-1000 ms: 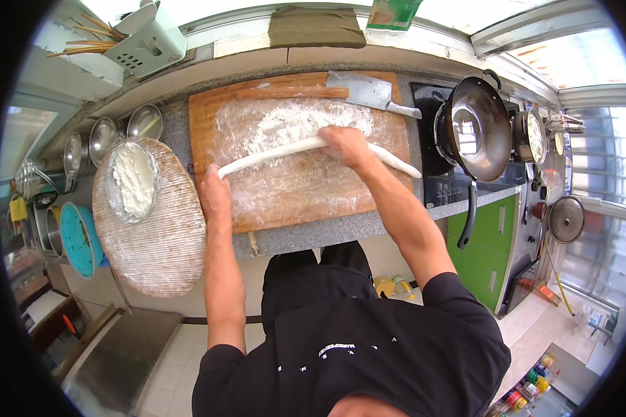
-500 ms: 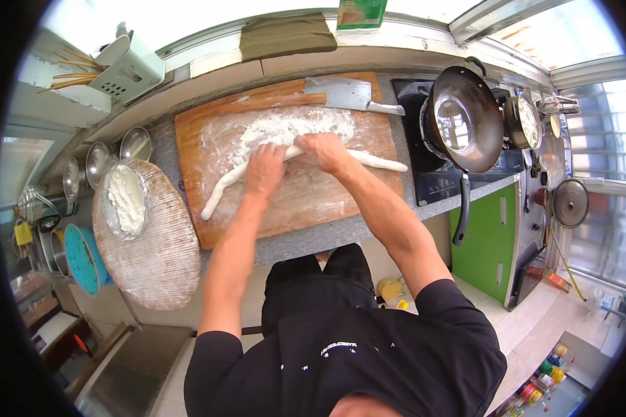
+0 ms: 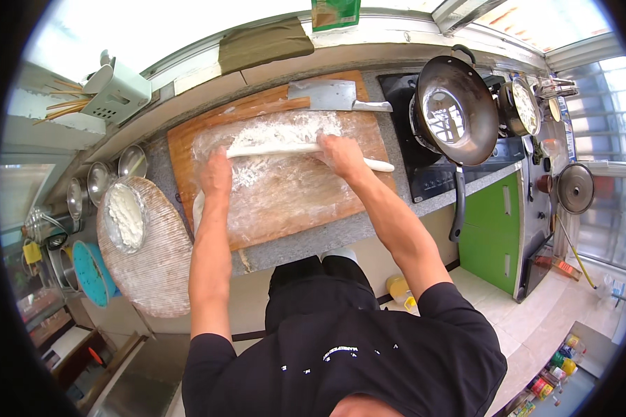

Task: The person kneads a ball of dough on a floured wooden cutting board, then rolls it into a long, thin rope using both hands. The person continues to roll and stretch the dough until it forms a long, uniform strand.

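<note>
A grey stone counter (image 3: 306, 240) runs across the view, and on it lies a big wooden board (image 3: 285, 201) dusted white with flour. To the right of the board a large dark wok (image 3: 455, 111) sits on a black cooktop (image 3: 431, 181), its long handle hanging down past the counter's edge. At the left end of the counter rests a round woven mat (image 3: 153, 267) carrying a metal bowl of flour (image 3: 125, 217). A broad cleaver (image 3: 327, 95) lies at the far edge of the board. Across the middle of the board stretches a long white rope of dough (image 3: 278, 149), running left to right and ending just past the right hand (image 3: 341, 154). That hand lies flat on the rope, fingers together and pressed down on it. The left hand (image 3: 217, 174) presses palm down on the rope's left end, fingers spread slightly; neither hand pinches or lifts it.
</note>
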